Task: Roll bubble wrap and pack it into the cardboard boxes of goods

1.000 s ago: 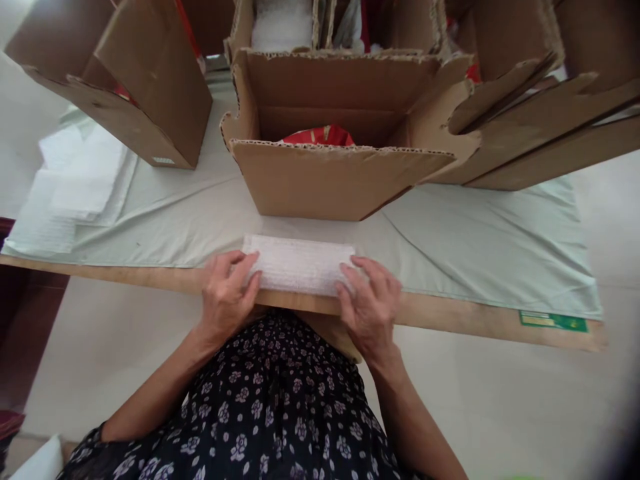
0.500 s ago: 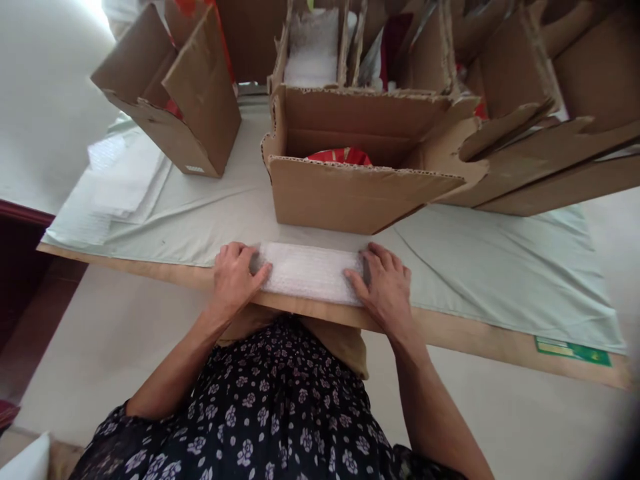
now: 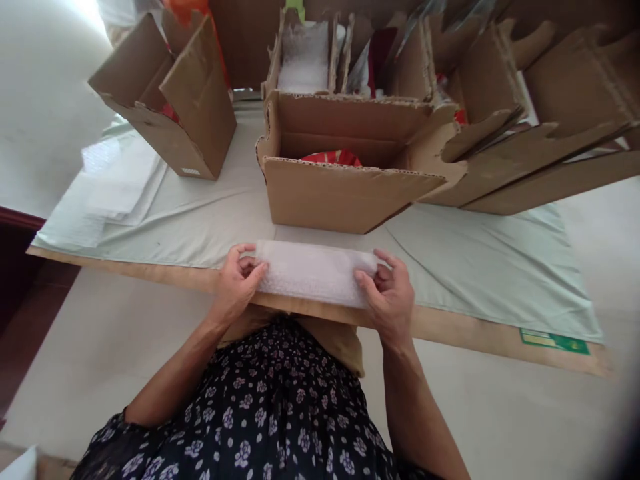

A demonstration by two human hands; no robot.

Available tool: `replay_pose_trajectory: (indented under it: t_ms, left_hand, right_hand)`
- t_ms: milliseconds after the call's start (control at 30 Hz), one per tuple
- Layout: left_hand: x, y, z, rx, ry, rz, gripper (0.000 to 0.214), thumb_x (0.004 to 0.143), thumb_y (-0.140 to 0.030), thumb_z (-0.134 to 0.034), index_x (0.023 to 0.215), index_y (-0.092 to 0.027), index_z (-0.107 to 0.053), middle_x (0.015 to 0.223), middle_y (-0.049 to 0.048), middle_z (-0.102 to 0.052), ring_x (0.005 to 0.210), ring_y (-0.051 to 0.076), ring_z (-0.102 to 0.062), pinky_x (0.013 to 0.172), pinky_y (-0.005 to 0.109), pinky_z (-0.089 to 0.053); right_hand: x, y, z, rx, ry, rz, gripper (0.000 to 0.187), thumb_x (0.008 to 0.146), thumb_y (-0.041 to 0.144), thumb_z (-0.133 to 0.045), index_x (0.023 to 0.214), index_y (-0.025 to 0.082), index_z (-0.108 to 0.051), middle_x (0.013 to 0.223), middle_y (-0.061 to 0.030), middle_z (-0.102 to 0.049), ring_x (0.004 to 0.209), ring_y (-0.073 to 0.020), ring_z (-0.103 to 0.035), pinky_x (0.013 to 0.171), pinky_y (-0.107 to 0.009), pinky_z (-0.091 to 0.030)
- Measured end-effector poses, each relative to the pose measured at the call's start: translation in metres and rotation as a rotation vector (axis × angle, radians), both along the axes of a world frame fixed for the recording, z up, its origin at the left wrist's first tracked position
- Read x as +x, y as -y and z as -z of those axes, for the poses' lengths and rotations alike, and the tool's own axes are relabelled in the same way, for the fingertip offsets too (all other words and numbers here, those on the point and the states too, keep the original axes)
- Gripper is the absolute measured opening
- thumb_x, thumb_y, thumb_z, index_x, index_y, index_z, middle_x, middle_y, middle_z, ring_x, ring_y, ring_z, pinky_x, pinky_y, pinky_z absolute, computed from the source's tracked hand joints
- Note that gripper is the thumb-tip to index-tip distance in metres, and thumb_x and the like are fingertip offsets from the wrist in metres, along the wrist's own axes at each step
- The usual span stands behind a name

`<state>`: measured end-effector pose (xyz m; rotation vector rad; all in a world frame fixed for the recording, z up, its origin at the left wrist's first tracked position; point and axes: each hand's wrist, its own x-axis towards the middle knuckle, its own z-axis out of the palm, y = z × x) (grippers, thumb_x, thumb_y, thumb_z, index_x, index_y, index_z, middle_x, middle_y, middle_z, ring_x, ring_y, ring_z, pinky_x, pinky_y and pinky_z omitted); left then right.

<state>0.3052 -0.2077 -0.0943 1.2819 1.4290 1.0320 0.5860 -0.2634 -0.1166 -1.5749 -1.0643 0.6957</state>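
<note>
A white bubble-wrap bundle (image 3: pixel 314 273) lies near the front edge of the table (image 3: pixel 150 227), which is covered with a pale green cloth. My left hand (image 3: pixel 235 285) grips the bundle's left end with curled fingers. My right hand (image 3: pixel 389 295) pinches its right end. Just behind the bundle stands an open cardboard box (image 3: pixel 345 173) with a red item (image 3: pixel 333 157) inside.
A tipped cardboard box (image 3: pixel 167 93) stands at the back left, with white foam sheets (image 3: pixel 117 183) lying in front of it. More cardboard boxes and flaps (image 3: pixel 525 133) crowd the back right. A green label (image 3: pixel 553 341) sits on the table's front edge.
My hands went from lying flat on the bundle's ends to curling round and gripping them. The bundle's ends look lifted slightly off the cloth.
</note>
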Motion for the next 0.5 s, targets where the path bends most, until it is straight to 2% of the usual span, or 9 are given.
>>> replay_pose_trajectory:
  t_ms: [67, 133, 200, 267, 300, 333, 400, 500]
  left_hand:
    - [-0.003, -0.002, 0.001, -0.078, 0.015, 0.068, 0.063, 0.082, -0.041, -0.075, 0.136, -0.019, -0.052, 0.085, 0.0006, -0.07, 0.068, 0.013, -0.064, 0.063, 0.024, -0.052]
    - [-0.008, -0.004, 0.0, -0.083, -0.024, 0.166, 0.067, 0.084, -0.042, -0.074, 0.143, -0.019, -0.052, 0.098, 0.0054, -0.073, 0.079, 0.016, -0.067, 0.073, 0.028, -0.057]
    - [-0.012, -0.003, -0.002, -0.041, -0.116, 0.292, 0.049, 0.087, -0.039, -0.07, 0.132, -0.02, -0.064, 0.105, 0.0073, -0.074, 0.087, 0.017, -0.069, 0.08, 0.031, -0.058]
    - [-0.012, -0.001, -0.004, 0.028, -0.231, 0.383, 0.028, 0.091, -0.031, -0.062, 0.113, -0.02, -0.074, 0.104, 0.0071, -0.076, 0.089, 0.019, -0.07, 0.082, 0.032, -0.058]
    - [-0.011, 0.001, -0.004, 0.072, -0.285, 0.405, 0.024, 0.092, -0.026, -0.058, 0.107, -0.02, -0.075, 0.102, 0.007, -0.077, 0.09, 0.019, -0.071, 0.083, 0.033, -0.059]
    - [-0.01, 0.003, -0.004, 0.121, -0.333, 0.42, 0.024, 0.092, -0.022, -0.055, 0.103, -0.019, -0.076, 0.101, 0.0071, -0.078, 0.091, 0.02, -0.072, 0.084, 0.033, -0.059]
    - [-0.008, 0.007, -0.004, 0.214, -0.414, 0.47, 0.028, 0.092, -0.015, -0.051, 0.1, -0.019, -0.077, 0.099, 0.0069, -0.079, 0.092, 0.021, -0.074, 0.086, 0.035, -0.061]
    - [-0.011, 0.009, -0.018, 0.37, -0.488, 0.599, 0.031, 0.093, -0.01, -0.049, 0.098, -0.02, -0.078, 0.091, 0.0049, -0.079, 0.084, 0.019, -0.075, 0.079, 0.032, -0.062]
  right_hand:
    - [0.008, 0.0, 0.003, -0.076, -0.067, -0.049, 0.075, 0.085, 0.052, -0.078, 0.148, 0.025, -0.05, 0.105, -0.0084, -0.075, 0.087, -0.0223, -0.073, 0.077, -0.038, -0.062]
    - [0.017, 0.004, 0.001, -0.126, -0.086, -0.11, 0.08, 0.086, 0.055, -0.077, 0.154, 0.027, -0.048, 0.118, -0.0115, -0.074, 0.098, -0.0242, -0.074, 0.085, -0.041, -0.063]
    - [0.022, 0.011, -0.004, -0.17, -0.016, -0.223, 0.061, 0.09, 0.051, -0.074, 0.145, 0.029, -0.061, 0.125, -0.0109, -0.072, 0.103, -0.0245, -0.073, 0.089, -0.042, -0.062]
    - [0.023, 0.018, -0.009, -0.197, 0.145, -0.352, 0.036, 0.094, 0.043, -0.069, 0.126, 0.028, -0.075, 0.119, -0.0086, -0.074, 0.102, -0.0244, -0.072, 0.092, -0.041, -0.061]
    - [0.022, 0.021, -0.01, -0.2, 0.243, -0.401, 0.027, 0.095, 0.037, -0.066, 0.117, 0.028, -0.079, 0.113, -0.0079, -0.075, 0.101, -0.0245, -0.072, 0.092, -0.041, -0.061]
    - [0.02, 0.022, -0.012, -0.192, 0.339, -0.435, 0.025, 0.096, 0.031, -0.063, 0.112, 0.028, -0.081, 0.105, -0.0075, -0.076, 0.099, -0.0246, -0.071, 0.092, -0.041, -0.061]
    - [0.016, 0.025, -0.014, -0.148, 0.489, -0.475, 0.031, 0.096, 0.02, -0.056, 0.109, 0.028, -0.083, 0.096, -0.0072, -0.077, 0.097, -0.0249, -0.072, 0.089, -0.042, -0.063]
    - [0.017, 0.025, -0.028, 0.006, 0.62, -0.532, 0.038, 0.096, 0.011, -0.05, 0.109, 0.027, -0.082, 0.099, -0.0059, -0.08, 0.094, -0.0232, -0.075, 0.084, -0.039, -0.065]
